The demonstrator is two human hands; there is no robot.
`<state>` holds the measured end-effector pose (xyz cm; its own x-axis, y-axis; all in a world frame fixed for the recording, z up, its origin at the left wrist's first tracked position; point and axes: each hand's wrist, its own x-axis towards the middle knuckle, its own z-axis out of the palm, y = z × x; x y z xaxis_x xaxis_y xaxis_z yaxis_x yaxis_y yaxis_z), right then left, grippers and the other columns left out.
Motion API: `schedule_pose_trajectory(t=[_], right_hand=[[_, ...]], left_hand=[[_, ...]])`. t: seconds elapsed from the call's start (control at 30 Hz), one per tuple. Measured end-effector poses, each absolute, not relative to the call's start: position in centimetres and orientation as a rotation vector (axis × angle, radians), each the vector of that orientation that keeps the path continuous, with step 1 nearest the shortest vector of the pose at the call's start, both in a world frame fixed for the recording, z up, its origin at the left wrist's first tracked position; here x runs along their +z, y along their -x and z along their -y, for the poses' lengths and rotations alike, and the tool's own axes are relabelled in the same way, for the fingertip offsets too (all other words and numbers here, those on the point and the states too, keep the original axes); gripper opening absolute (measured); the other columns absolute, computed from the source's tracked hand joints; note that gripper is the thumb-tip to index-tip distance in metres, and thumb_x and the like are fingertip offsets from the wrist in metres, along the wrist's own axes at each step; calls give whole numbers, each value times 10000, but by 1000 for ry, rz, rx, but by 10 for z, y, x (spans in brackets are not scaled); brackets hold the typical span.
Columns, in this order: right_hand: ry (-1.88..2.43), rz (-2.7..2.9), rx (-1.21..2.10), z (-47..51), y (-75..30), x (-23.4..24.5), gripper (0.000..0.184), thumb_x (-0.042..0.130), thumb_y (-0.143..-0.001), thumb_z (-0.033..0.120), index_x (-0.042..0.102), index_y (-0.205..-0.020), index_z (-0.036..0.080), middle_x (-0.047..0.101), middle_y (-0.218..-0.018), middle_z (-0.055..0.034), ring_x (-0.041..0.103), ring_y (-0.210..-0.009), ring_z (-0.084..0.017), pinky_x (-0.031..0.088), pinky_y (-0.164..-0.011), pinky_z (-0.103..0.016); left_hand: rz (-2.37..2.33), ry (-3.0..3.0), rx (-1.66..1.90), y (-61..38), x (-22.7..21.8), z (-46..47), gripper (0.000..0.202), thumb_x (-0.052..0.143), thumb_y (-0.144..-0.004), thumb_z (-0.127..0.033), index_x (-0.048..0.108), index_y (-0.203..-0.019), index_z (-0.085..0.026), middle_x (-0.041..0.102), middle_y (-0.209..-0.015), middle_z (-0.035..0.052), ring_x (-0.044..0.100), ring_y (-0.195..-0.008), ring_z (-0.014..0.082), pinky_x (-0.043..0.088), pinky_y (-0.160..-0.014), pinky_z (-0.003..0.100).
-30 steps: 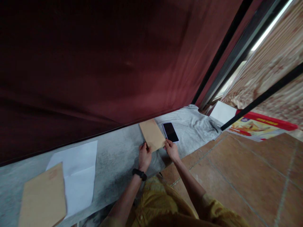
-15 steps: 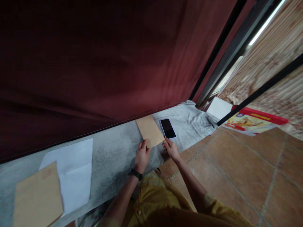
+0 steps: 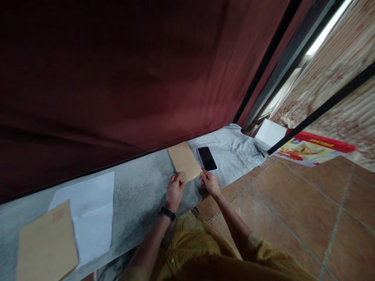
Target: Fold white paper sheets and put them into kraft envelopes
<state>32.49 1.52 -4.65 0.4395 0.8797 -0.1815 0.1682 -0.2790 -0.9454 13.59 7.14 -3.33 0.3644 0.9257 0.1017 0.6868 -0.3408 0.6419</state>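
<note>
A small brown envelope (image 3: 184, 160) lies on a grey cloth (image 3: 140, 195) spread on the floor. My left hand (image 3: 174, 192), with a black watch on its wrist, pinches the envelope's near left corner. At the near right corner my right hand (image 3: 209, 182) grips the same envelope with its fingers curled. A black phone (image 3: 207, 158) rests screen up just right of the envelope, close to my right hand.
A white sheet (image 3: 88, 207) and a larger brown envelope (image 3: 47, 242) lie at the left of the cloth. A dark red curtain (image 3: 117, 78) hangs behind. A white paper (image 3: 271, 132) and a colourful printed box (image 3: 310, 150) sit at the right, brown floor tiles (image 3: 293, 210) below.
Both hands stay on the small envelope's near corners; the envelope and hands have hardly shifted. The view has drifted slightly.
</note>
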Motion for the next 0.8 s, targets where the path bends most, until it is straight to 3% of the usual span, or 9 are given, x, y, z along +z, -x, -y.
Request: schedule_pose_trajectory(t=[0.4, 0.63, 0.8], right_hand=[[1738, 906, 881, -15, -324, -45, 569, 462, -961, 520, 620, -1334, 122, 662, -686, -10, 569, -539, -146, 471, -504, -239], [1709, 896, 831, -14, -321, -44, 618, 439, -950, 540, 584, -1364, 105, 662, -708, -11, 564, -537, -150, 460, -505, -250], [1686, 867, 606, 4, -311, -48, 561, 437, -953, 507, 590, -1348, 139, 687, -782, -38, 603, -621, -170, 485, -573, -264]], left_hand=[[-1467, -2412, 300, -137, -14, -61, 404, 459, -1004, -246, 523, -1396, -173, 623, -1265, 137, 661, -1088, 233, 521, -822, 287], [-1394, -2392, 381, -134, -15, -59, 442, 476, -991, -247, 500, -1422, -153, 625, -1277, 152, 641, -1155, 251, 519, -939, 330], [-1371, -2319, 572, -101, -27, -47, 455, 476, -997, -320, 502, -1432, -188, 626, -1326, 128, 637, -1175, 235, 522, -1002, 361]])
